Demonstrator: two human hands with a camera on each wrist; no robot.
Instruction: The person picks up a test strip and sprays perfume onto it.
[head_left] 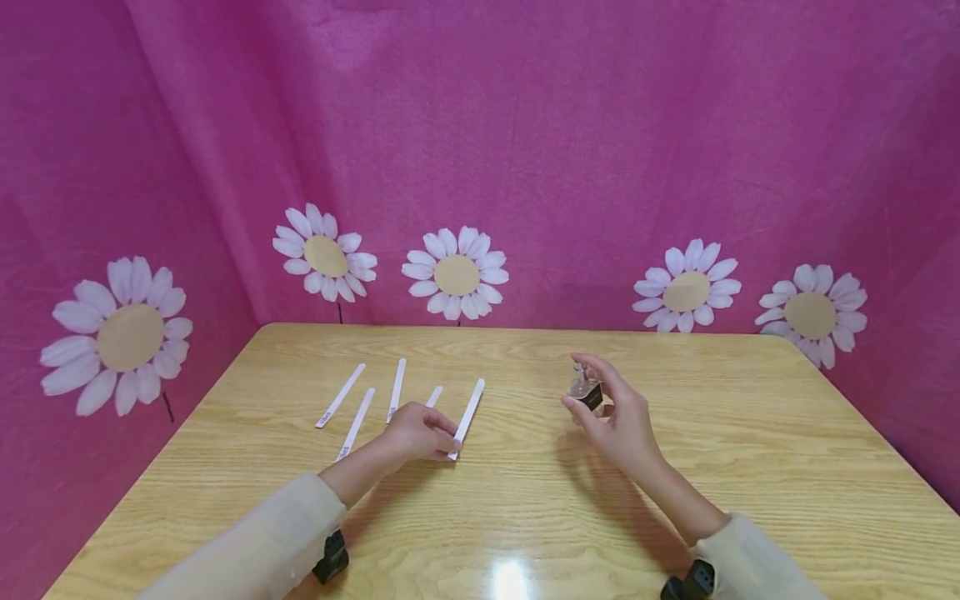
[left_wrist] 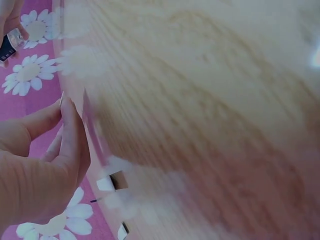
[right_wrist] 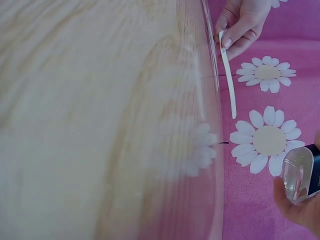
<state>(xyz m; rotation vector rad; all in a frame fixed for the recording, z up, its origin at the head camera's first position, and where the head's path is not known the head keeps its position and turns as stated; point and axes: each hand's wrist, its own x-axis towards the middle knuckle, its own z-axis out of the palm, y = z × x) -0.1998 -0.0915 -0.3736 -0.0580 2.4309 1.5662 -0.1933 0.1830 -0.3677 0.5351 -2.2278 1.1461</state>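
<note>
Between thumb and fingers, my left hand [head_left: 422, 432] pinches the near end of a white paper test strip [head_left: 470, 410], whose far end points away over the wood. In the right wrist view that strip [right_wrist: 228, 80] appears lifted at a slant; the left wrist view shows it nearly edge-on. My right hand [head_left: 628, 421] holds a small clear glass perfume bottle [head_left: 586, 390] with a dark label, raised above the table. Thumb and fingers grip the bottle from opposite sides. Several more white strips [head_left: 356, 423] lie spread out left of and beyond my left hand, one partly hidden by it.
The wooden table [head_left: 525, 500] has its far edge against a pink curtain [head_left: 525, 167] printed with white daisies, which also hangs at both sides. Some strips bear small printed marks at their near ends. A bright light reflection [head_left: 510, 575] shows near the front.
</note>
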